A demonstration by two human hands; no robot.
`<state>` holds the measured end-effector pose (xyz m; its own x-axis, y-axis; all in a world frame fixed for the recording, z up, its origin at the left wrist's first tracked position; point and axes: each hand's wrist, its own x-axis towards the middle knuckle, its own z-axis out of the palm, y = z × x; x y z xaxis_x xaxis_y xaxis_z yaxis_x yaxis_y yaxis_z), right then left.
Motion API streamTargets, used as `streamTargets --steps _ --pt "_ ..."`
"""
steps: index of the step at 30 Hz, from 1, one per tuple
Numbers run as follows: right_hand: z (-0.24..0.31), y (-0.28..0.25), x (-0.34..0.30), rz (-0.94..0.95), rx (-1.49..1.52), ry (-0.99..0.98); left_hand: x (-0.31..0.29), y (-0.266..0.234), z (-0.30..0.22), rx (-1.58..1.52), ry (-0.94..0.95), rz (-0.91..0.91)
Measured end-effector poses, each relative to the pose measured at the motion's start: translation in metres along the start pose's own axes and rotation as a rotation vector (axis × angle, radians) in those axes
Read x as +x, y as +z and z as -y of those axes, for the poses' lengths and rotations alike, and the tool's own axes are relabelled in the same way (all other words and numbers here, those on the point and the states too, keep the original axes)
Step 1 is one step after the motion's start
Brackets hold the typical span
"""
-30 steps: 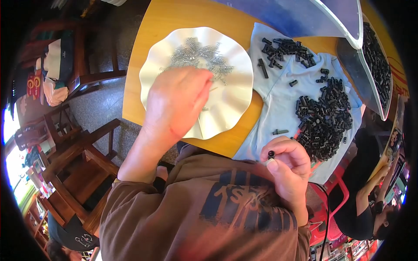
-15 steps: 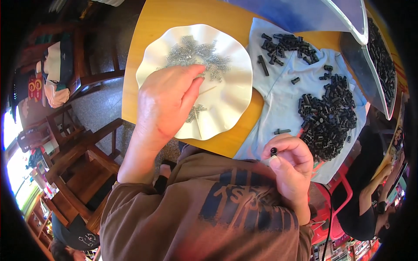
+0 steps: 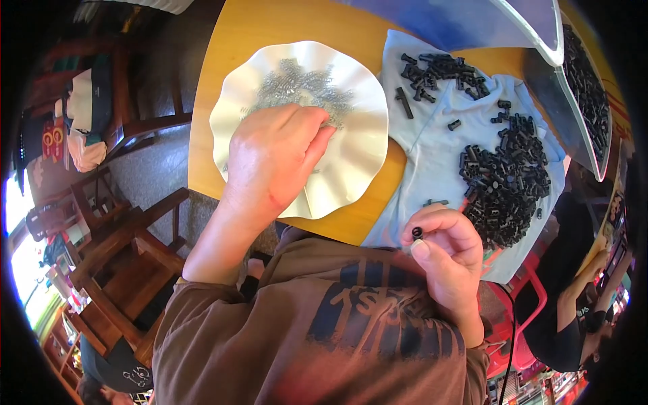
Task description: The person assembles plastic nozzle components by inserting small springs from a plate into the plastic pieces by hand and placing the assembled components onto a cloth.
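Over the white wavy-rimmed plate (image 3: 361, 158) is my left hand (image 3: 280, 152), thumb and fingers pinched together at the edge of a heap of small metal springs (image 3: 297, 84). What sits between those fingertips, if anything, is too small to make out. My right hand (image 3: 449, 250), low in front of my chest, holds a small black hollow tube (image 3: 417, 233) between thumb and forefinger, its round open end facing up. Close beyond this hand, on a light blue cloth (image 3: 428, 162), lies a large pile of black plastic parts (image 3: 506, 189).
A smaller group of black parts (image 3: 445, 73) lies on the cloth's far side. Clear plastic bins (image 3: 570, 101) stand at the right, one with more black parts. Wooden chairs (image 3: 128, 270) are at the left of the wooden table (image 3: 270, 27). Another person (image 3: 560, 297) is at the right.
My left hand has shifted slightly right and towards me, its fingertips still pinched over the plate. The black tube in my right hand has turned a little, showing more of its open end.
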<state>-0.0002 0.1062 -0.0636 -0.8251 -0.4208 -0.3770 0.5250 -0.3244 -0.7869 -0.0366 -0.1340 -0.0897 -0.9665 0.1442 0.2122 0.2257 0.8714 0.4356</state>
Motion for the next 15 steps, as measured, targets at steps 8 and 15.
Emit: streamTargets --steps 8,15 --pt "0.002 -0.002 -0.002 -0.017 0.04 0.019 0.002 0.003 -0.003 -0.003 -0.063 -0.01" --pt "0.011 0.01 0.02 0.058 -0.095 -0.144 -0.003 -0.041 -0.047 -0.292 -0.195 0.048"
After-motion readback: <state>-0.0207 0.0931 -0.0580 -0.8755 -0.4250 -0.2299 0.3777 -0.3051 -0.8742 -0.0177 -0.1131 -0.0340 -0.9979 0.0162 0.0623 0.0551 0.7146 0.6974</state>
